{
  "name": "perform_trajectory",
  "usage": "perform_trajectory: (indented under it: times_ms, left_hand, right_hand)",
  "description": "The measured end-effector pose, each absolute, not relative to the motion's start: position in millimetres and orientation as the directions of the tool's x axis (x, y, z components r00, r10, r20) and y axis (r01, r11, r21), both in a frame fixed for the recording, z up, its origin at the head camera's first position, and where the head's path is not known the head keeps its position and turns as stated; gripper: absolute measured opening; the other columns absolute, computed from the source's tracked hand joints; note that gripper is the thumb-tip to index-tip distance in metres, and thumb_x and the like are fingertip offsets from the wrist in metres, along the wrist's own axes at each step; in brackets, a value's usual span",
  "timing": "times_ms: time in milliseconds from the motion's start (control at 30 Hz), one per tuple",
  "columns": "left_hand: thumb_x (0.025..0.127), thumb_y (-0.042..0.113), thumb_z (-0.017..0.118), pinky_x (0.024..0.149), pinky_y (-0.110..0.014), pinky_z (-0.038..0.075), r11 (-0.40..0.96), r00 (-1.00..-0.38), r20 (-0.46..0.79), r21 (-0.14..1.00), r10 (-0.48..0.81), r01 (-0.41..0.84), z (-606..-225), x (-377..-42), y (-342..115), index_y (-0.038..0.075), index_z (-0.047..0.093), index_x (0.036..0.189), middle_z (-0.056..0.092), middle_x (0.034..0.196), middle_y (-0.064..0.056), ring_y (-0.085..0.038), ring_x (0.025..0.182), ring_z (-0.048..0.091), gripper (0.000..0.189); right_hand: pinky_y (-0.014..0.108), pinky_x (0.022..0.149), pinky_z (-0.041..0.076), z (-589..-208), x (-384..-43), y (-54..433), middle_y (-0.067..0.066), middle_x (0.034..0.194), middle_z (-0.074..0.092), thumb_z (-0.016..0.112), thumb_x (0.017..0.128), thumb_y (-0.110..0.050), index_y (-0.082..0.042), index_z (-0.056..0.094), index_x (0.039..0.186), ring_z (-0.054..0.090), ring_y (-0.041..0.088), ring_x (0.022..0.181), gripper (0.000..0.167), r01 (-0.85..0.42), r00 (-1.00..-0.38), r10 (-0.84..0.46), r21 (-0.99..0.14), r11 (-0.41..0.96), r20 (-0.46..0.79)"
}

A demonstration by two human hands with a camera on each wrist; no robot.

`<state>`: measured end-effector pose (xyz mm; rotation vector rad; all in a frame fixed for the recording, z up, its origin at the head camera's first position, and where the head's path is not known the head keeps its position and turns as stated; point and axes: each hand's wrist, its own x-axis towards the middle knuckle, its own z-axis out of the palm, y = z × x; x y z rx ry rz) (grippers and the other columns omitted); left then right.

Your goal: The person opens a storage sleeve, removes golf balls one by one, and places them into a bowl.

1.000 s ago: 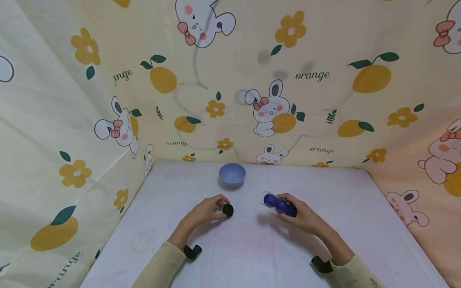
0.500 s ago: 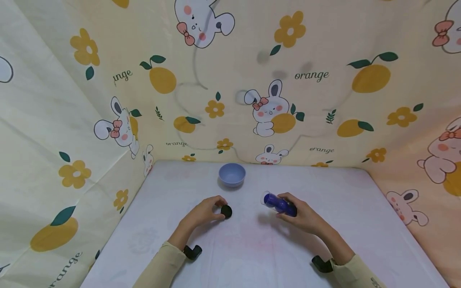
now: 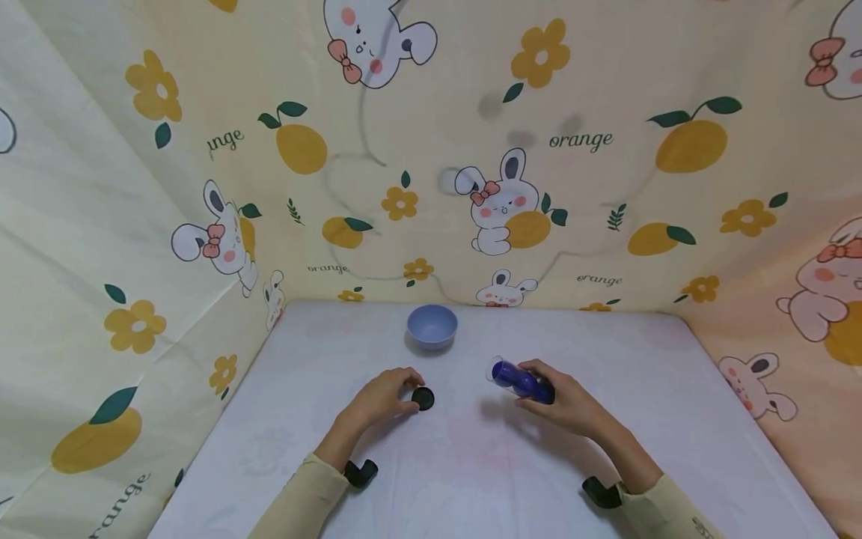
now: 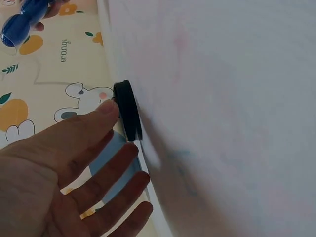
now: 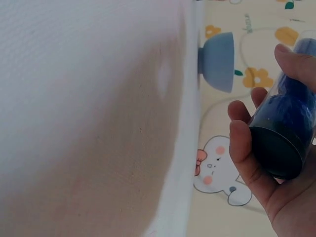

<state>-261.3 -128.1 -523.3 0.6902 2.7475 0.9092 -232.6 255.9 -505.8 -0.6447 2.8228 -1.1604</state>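
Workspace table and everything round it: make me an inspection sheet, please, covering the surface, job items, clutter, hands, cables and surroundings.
Surface: table pale, with faint pinkish tints.
Job items: dark round cap, separate from the clear tube, which is tilted, held off the table, with blue contents.
Clutter: blue bowl, upright near the table's far edge; whether it belongs to the job is unclear.
Hands: left hand pinches the cap; right hand grips the tube.
Cables: nothing seen.
Surroundings: patterned cloth with rabbits, oranges and flowers, behind the table and on both sides; faint grey lines show on it, source unclear.
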Motion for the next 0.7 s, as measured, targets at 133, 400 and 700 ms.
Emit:
perform_trajectory:
  times_ms: [133,400,700]
  left_hand:
    - [0.099,0.02,0.08,0.11,-0.051,0.05,0.705,-0.881,0.018,0.593,0.472,0.39,-515,-258,-122,0.011,0.069,0.132,0.072,0.13,-0.007,-0.03,0.128,0.064,0.036]
    - [0.108,0.035,0.069,0.106,-0.05,0.055,0.599,-0.875,0.111,0.688,0.472,0.411,-494,-257,-100,0.017,0.067,0.143,0.072,0.137,-0.001,-0.025,0.125,0.068,0.04]
    - [0.106,0.032,0.071,0.107,-0.046,0.056,0.439,-0.842,0.184,0.786,0.507,0.436,-486,-253,-85,0.018,0.064,0.147,0.07,0.141,0.002,-0.023,0.124,0.069,0.043]
  right_hand:
    - [0.057,0.091,0.061,-507,-234,255,0.024,0.13,0.068,0.086,0.094,-0.036,-0.021,0.059,0.143,0.069,0.04,0.115,0.058,-0.372,-0.914,-0.382,-0.667,0.646,0.141]
    - [0.051,0.086,0.061,-498,-237,253,0.021,0.126,0.071,0.086,0.093,-0.04,-0.023,0.06,0.143,0.069,0.032,0.107,0.059,-0.403,-0.904,-0.398,-0.622,0.671,0.156]
    - [0.045,0.083,0.058,-492,-238,249,0.013,0.127,0.072,0.085,0.091,-0.05,-0.027,0.063,0.142,0.068,0.023,0.102,0.061,-0.422,-0.899,-0.41,-0.55,0.721,0.153]
